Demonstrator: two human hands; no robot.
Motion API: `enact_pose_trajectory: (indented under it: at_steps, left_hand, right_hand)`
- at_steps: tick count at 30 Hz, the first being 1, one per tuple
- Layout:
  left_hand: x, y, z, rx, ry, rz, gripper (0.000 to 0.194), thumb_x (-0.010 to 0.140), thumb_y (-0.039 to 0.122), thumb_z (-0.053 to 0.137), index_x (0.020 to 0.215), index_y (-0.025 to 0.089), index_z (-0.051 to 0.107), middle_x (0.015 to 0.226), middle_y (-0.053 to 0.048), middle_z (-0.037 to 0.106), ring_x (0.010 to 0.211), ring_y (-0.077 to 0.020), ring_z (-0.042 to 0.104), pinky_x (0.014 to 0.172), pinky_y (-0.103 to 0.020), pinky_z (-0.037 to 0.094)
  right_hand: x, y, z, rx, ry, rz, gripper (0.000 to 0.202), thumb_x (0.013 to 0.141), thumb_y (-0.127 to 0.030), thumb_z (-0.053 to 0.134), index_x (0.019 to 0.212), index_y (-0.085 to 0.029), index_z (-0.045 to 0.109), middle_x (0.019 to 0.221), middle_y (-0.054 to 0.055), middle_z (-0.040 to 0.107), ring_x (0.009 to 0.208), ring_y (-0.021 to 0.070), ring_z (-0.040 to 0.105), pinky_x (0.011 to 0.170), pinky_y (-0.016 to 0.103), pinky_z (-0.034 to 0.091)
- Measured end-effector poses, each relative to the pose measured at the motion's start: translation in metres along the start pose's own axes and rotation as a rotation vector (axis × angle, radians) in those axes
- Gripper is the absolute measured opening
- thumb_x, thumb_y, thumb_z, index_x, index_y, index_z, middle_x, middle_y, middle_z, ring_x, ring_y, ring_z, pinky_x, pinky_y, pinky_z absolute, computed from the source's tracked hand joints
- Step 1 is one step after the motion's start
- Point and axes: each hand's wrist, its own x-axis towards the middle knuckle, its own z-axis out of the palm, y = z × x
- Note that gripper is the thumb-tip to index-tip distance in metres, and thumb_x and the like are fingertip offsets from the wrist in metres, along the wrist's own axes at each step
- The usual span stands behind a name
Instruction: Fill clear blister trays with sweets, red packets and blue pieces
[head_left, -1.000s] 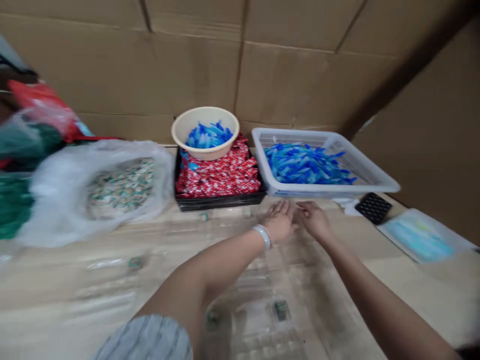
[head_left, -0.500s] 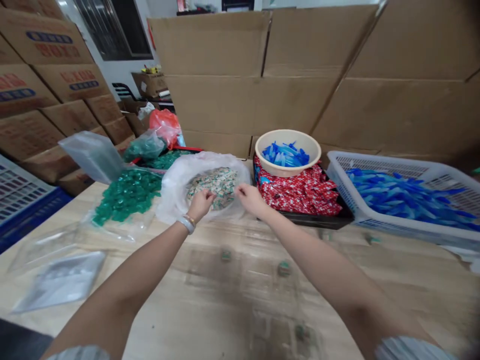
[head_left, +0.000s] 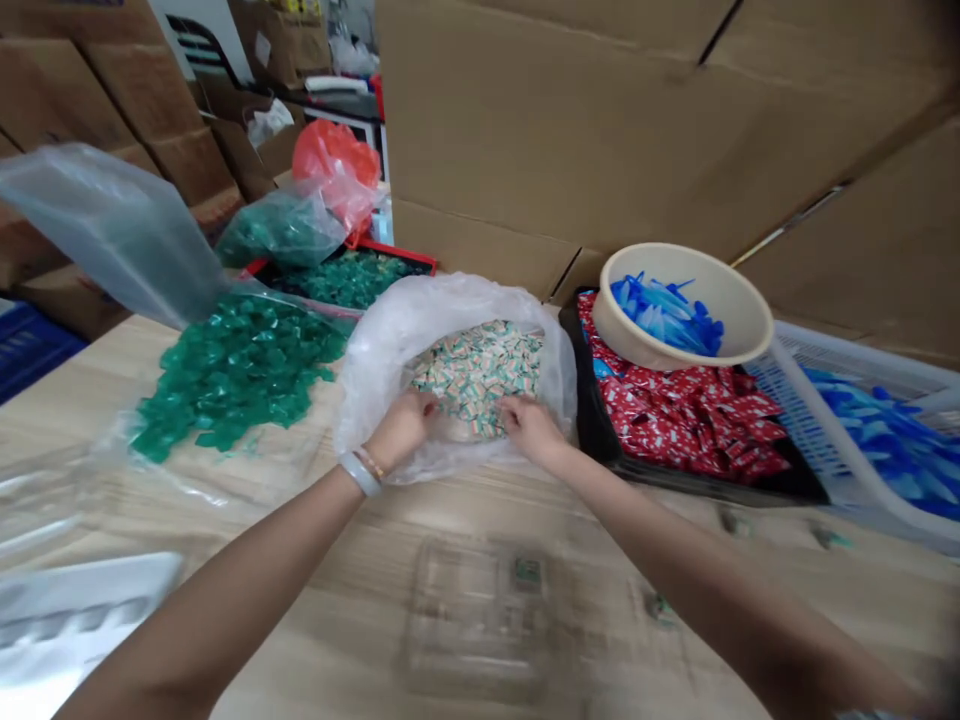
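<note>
A white plastic bag [head_left: 382, 340] stands open on the table, full of small printed pieces [head_left: 487, 365] in beige, green and orange. My left hand [head_left: 405, 425], with bands at the wrist, is at the bag's near left side, its fingers pinched together over the pieces. My right hand [head_left: 529, 425] is over the near right part of the pieces, fingers also drawn together. Whatever either hand pinches is too small and blurred to name. Nearer to me, a clear plastic tray [head_left: 480, 620] lies on the table with a small green piece [head_left: 527, 571] in it.
Green translucent pieces [head_left: 240, 370] are heaped at the left, beside a stack of clear trays [head_left: 120, 230]. At the right, a cream bowl [head_left: 686, 300] of blue items rests on red packets [head_left: 690, 420]; a white basket [head_left: 840, 440] stands beyond. Cardboard [head_left: 540, 130] rises behind.
The view has moved closer and turned left, so the bag and bowl appear larger. My right hand has moved from the bag's right edge to over the pieces inside.
</note>
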Motion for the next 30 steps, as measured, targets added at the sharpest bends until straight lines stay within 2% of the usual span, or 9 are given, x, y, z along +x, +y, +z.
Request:
enact_pose_trajectory:
  at_steps: [2,5,10,13,16,22,30]
  left_hand:
    - [-0.002,0.007,0.006,0.041,-0.039,0.009,0.021,0.076,0.018,0.043,0.066,0.012,0.061,0.064,-0.004,0.060,0.063,-0.0144,0.052,0.064,-0.026,0.040]
    - [0.000,0.014,0.015,0.056,-0.090,0.047,0.021,0.076,0.015,0.043,0.068,0.012,0.062,0.065,-0.005,0.060,0.064,-0.0146,0.052,0.063,-0.025,0.039]
    - [-0.001,0.028,0.026,0.111,-0.122,0.000,0.020,0.076,0.021,0.046,0.076,0.013,0.065,0.078,-0.008,0.064,0.074,-0.0169,0.056,0.069,-0.027,0.039]
    - [-0.001,0.040,0.030,0.176,-0.131,-0.040,0.022,0.077,0.026,0.047,0.076,0.014,0.065,0.079,-0.009,0.065,0.075,-0.0192,0.058,0.070,-0.029,0.040]
    - [0.000,0.047,0.033,0.187,-0.131,-0.088,0.023,0.079,0.027,0.047,0.079,0.014,0.065,0.081,-0.010,0.066,0.076,-0.0200,0.059,0.071,-0.030,0.040]
    - [-0.003,0.048,0.036,0.224,-0.143,0.015,0.017,0.078,0.022,0.048,0.086,0.016,0.062,0.085,-0.008,0.064,0.077,-0.0183,0.059,0.070,-0.027,0.041]
    - [0.001,0.044,0.039,0.301,-0.169,0.147,0.014,0.079,0.017,0.046,0.083,0.014,0.060,0.087,-0.008,0.061,0.076,-0.0185,0.057,0.065,-0.026,0.041]
  right_hand:
    - [-0.002,-0.002,0.007,-0.029,0.012,-0.047,0.026,0.073,-0.008,0.045,0.089,-0.018,0.063,0.087,0.007,0.060,0.079,0.0164,0.053,0.073,0.026,0.040]
    - [-0.005,-0.007,0.015,-0.075,-0.046,-0.081,0.018,0.075,-0.011,0.047,0.074,-0.018,0.064,0.079,0.006,0.060,0.077,0.0163,0.053,0.071,0.026,0.040]
    - [-0.013,-0.011,0.018,-0.185,-0.033,0.021,0.013,0.075,-0.017,0.050,0.071,-0.019,0.062,0.078,0.006,0.060,0.071,0.0152,0.053,0.063,0.024,0.039]
    - [-0.017,-0.011,0.016,-0.223,-0.066,0.094,0.011,0.076,-0.021,0.053,0.073,-0.018,0.063,0.081,0.008,0.060,0.072,0.0166,0.054,0.063,0.025,0.039]
    - [-0.020,-0.012,0.014,-0.218,-0.099,0.094,0.012,0.077,-0.023,0.053,0.078,-0.018,0.064,0.085,0.009,0.060,0.076,0.0176,0.056,0.066,0.026,0.040]
    - [-0.021,-0.017,0.013,-0.235,-0.105,0.090,0.014,0.076,-0.031,0.057,0.081,-0.020,0.063,0.093,0.009,0.059,0.084,0.0207,0.056,0.068,0.029,0.041]
    - [-0.024,-0.015,0.015,-0.332,-0.128,-0.013,0.016,0.078,-0.029,0.054,0.084,-0.019,0.065,0.094,0.011,0.060,0.089,0.0237,0.055,0.069,0.031,0.042]
